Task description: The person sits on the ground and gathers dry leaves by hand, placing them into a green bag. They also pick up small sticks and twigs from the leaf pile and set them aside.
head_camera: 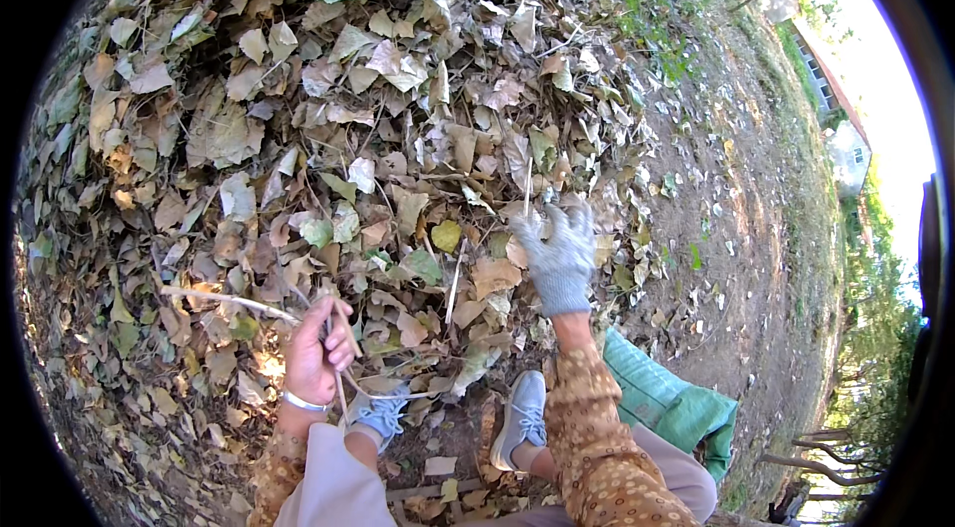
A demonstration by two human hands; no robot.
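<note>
Bare, with a silver bracelet at the wrist, my left hand (319,352) is closed around a small bunch of dry sticks (231,299) that poke out to the left and downward. My right hand (558,247) wears a grey knitted glove and is spread over the dry leaves (403,206), its fingers apart and somewhat blurred. A thin pale twig (529,188) stands out just beyond the gloved fingers; whether they touch it I cannot tell. Another pale twig (455,281) lies on the leaves between my hands.
A green woven sack (656,393) lies beside my right forearm. My grey-blue shoes (526,408) stand at the edge of the leaf pile. Bare soil (716,229) with scattered leaves stretches to the right, towards buildings (847,147), trees and crooked branches (828,467).
</note>
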